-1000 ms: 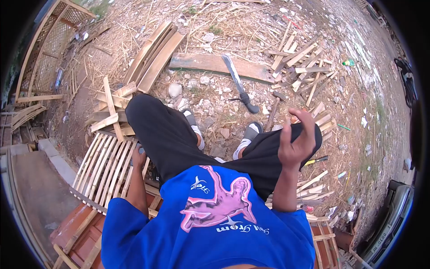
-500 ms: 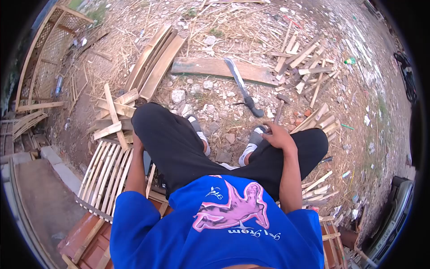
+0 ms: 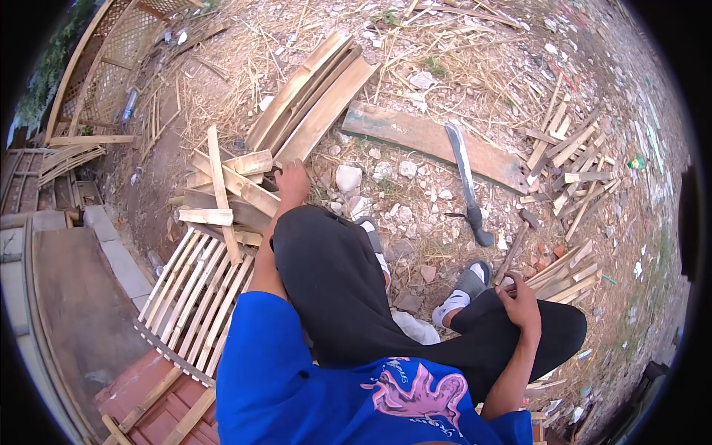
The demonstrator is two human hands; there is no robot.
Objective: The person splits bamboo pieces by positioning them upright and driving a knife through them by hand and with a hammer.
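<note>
My left hand (image 3: 293,182) is stretched past my left knee, its fingertips at the near end of a split bamboo-like slat (image 3: 325,111) and beside a stack of shorter wood pieces (image 3: 252,194). The fingers look apart, and I see nothing held in them. My right hand (image 3: 521,302) rests on my right knee, fingers loosely bent, close to the handle end of a hammer (image 3: 518,245) lying on the ground. A machete (image 3: 463,167) with a dark handle lies across a long flat board (image 3: 430,141) ahead of my feet.
Split sticks lie in a pile (image 3: 582,159) at the right, with a smaller bundle (image 3: 567,273) by my right knee. A slatted wooden frame (image 3: 194,297) stands at my left. Stones (image 3: 348,178) and straw cover the ground. A lattice panel (image 3: 111,67) leans at the far left.
My left hand has moved from beside my left thigh forward to the wood pieces. My view has swung left. My right hand stays on the knee.
</note>
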